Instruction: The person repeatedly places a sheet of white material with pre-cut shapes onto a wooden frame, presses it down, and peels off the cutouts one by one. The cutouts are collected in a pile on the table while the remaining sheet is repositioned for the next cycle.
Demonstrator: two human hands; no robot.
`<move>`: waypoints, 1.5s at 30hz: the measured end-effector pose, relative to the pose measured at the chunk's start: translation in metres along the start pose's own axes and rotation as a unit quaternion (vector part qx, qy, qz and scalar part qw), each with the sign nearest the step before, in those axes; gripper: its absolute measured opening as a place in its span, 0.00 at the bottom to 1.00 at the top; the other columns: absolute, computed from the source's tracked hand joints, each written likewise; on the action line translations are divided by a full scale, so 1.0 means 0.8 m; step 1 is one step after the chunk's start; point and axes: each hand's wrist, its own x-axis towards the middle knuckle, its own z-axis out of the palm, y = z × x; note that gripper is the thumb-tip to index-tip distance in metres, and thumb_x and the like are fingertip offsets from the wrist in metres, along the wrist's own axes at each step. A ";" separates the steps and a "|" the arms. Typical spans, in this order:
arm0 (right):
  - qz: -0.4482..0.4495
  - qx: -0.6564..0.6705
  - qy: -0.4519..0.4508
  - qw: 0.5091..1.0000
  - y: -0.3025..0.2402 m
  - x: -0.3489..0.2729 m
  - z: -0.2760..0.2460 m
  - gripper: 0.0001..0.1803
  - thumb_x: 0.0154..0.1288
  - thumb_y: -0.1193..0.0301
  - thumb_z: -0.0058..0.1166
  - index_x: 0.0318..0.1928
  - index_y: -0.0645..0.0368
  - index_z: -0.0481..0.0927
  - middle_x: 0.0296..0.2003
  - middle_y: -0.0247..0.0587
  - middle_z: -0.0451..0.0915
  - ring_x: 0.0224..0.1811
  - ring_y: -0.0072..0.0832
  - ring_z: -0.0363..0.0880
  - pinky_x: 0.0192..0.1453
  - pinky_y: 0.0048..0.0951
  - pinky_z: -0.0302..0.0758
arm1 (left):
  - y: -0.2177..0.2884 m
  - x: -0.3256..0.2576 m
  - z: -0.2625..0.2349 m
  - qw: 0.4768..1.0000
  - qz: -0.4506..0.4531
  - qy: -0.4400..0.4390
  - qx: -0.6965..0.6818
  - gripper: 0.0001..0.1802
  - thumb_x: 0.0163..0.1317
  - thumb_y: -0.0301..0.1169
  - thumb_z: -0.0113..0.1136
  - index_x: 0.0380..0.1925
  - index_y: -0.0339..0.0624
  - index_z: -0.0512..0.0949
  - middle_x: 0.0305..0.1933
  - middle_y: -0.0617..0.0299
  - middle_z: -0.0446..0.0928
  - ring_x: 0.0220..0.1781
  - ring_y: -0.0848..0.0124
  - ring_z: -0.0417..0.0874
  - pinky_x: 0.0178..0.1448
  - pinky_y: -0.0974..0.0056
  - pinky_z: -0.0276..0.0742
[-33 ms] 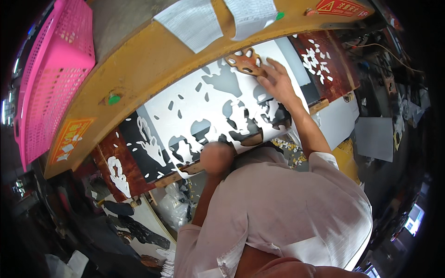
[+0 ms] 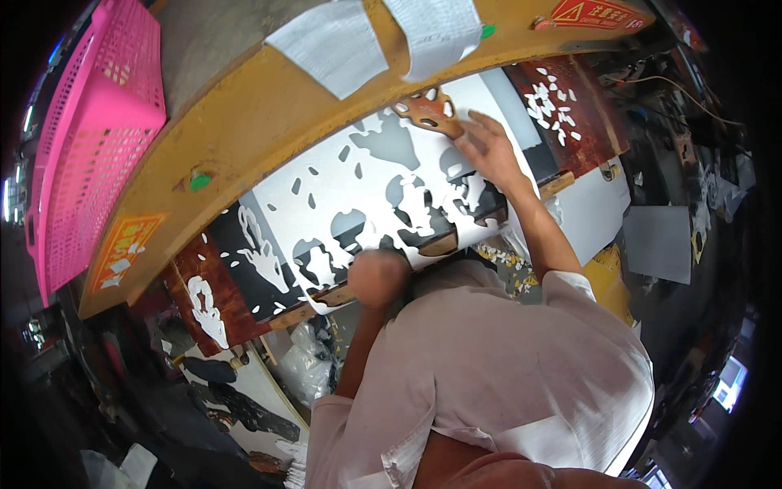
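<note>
Nothing has shifted since the earlier frame. The left hand (image 2: 377,277), blurred, rests at the near edge of the white cut-out sheet (image 2: 350,183), grip indeterminate, seemingly steadying it. The right hand (image 2: 489,151), fingers spread, presses the sheet's far end flat beside a brown die (image 2: 429,112).

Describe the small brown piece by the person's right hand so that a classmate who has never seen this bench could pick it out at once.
Start at the broad yellow machine beam curving across the top, then drop to the white cut-out sheet beneath it. At the sheet's upper edge, just left of the right hand, lies the brown piece. It alone is tan-brown and pierced with holes; the scraps around it are white.
</note>
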 end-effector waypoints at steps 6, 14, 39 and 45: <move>-0.017 0.115 0.074 0.990 0.033 -0.083 -0.073 0.27 0.70 0.68 0.64 0.67 0.63 0.80 0.59 0.57 0.84 0.59 0.49 0.86 0.65 0.40 0.80 | 0.002 -0.011 0.009 0.999 -0.015 0.031 0.012 0.12 0.59 0.31 0.70 0.22 0.47 0.75 0.29 0.57 0.78 0.34 0.52 0.81 0.38 0.49 0.76; -0.130 -0.029 0.221 0.966 -0.016 -0.113 -0.151 0.35 0.72 0.70 0.62 0.75 0.67 0.68 0.57 0.61 0.81 0.57 0.53 0.83 0.64 0.44 0.78 | 0.006 -0.022 0.016 0.997 -0.026 0.057 0.042 0.16 0.62 0.34 0.68 0.19 0.43 0.74 0.27 0.53 0.76 0.34 0.47 0.79 0.40 0.44 0.74; -0.227 -0.063 0.063 0.970 0.085 -0.189 -0.060 0.10 0.66 0.63 0.68 0.34 0.56 0.91 0.41 0.36 0.84 0.52 0.40 0.80 0.58 0.45 0.72 | 0.017 -0.035 0.015 0.993 -0.065 0.068 0.073 0.12 0.58 0.34 0.67 0.20 0.44 0.75 0.28 0.56 0.78 0.35 0.49 0.81 0.40 0.47 0.76; -0.118 0.062 -0.064 0.989 0.085 -0.280 -0.117 0.12 0.70 0.64 0.66 0.43 0.60 0.91 0.48 0.45 0.87 0.57 0.46 0.83 0.63 0.45 0.78 | 0.102 -0.127 -0.029 0.993 -0.089 0.058 -0.042 0.10 0.61 0.30 0.68 0.24 0.42 0.78 0.31 0.53 0.79 0.35 0.48 0.81 0.42 0.46 0.76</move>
